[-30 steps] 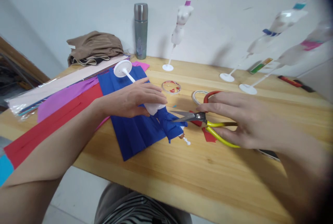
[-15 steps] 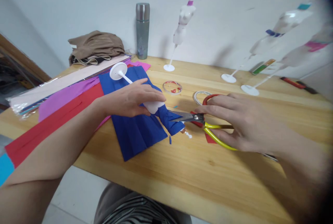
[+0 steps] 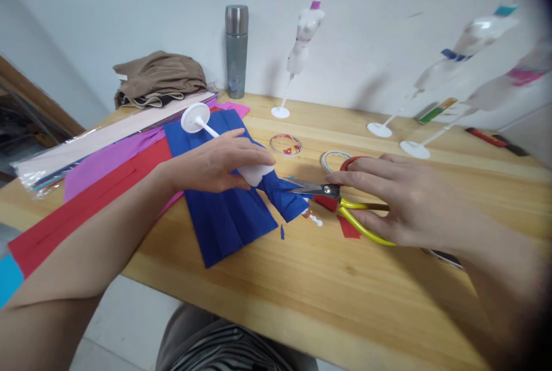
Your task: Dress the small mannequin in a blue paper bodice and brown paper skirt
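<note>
My left hand (image 3: 219, 163) is closed around a small white mannequin (image 3: 254, 174) lying on its side, its round base (image 3: 192, 117) pointing away to the upper left. Blue paper (image 3: 282, 198) is wrapped around the mannequin's upper part. My right hand (image 3: 401, 198) grips scissors (image 3: 340, 201) with yellow and red handles. Their blades touch the blue wrap at its right edge. A larger folded blue sheet (image 3: 224, 221) lies on the wooden table (image 3: 328, 285) under my left hand.
Red (image 3: 81, 204), purple (image 3: 107, 158) and pink paper sheets lie at the left. A steel flask (image 3: 236, 52), brown cloth (image 3: 159, 77), several upright white mannequins (image 3: 302, 43), two tape rolls (image 3: 285, 145) and red scraps (image 3: 347, 227) sit on the table.
The scissors have slid left into the blue wrap and the blades look more closed. A small blue scrap now lies on the table below the wrap.
</note>
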`<state>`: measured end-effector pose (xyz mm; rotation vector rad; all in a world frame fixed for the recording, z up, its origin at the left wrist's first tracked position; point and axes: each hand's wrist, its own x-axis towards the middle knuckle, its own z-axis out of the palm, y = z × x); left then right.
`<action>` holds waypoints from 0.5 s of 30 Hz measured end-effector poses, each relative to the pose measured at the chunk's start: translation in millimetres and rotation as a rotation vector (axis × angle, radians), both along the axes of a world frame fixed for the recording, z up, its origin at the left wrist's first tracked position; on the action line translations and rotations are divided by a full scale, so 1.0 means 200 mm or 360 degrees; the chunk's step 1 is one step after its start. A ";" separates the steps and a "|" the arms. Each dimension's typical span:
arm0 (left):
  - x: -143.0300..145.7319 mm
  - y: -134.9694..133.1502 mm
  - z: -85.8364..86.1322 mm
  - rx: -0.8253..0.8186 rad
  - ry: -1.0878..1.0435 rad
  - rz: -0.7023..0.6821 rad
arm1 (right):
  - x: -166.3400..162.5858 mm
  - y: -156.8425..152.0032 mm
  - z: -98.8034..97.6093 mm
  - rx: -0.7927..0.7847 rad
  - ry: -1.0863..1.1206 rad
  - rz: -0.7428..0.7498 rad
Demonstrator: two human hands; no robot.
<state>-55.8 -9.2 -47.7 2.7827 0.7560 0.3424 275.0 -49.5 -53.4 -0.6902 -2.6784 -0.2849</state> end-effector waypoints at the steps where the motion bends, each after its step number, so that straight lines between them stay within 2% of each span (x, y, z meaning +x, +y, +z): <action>1: 0.00 0.00 0.00 0.0012 -0.0008 -0.0008 | 0.00 0.00 0.00 0.0002 -0.0001 0.0000; 15: 0.01 0.00 -0.01 0.0153 -0.0054 0.0047 | 0.00 0.00 0.00 0.0019 0.0035 -0.0003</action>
